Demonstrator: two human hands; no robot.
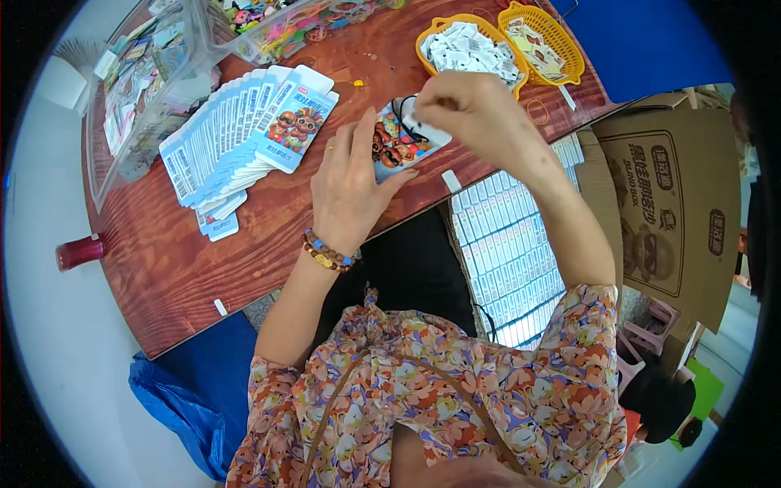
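Observation:
A small flat carton with a colourful cartoon print lies on the wooden table in front of me. My left hand holds its left side, fingers along the upper edge and thumb along the lower one. Over the carton's print loops a thin black cord. My right hand is closed in a pinch at the cord's upper right, just above the carton; its fingertips partly hide what they grip. To the left, a fanned stack of flat blue-and-white cartons lies beside my left hand.
Two yellow baskets hold small white packets at the back right. Clear plastic bins with cards and colourful trinkets stand at the back left. Below the table edge sits a box of packed small cartons. A dark red cylinder is at the left edge.

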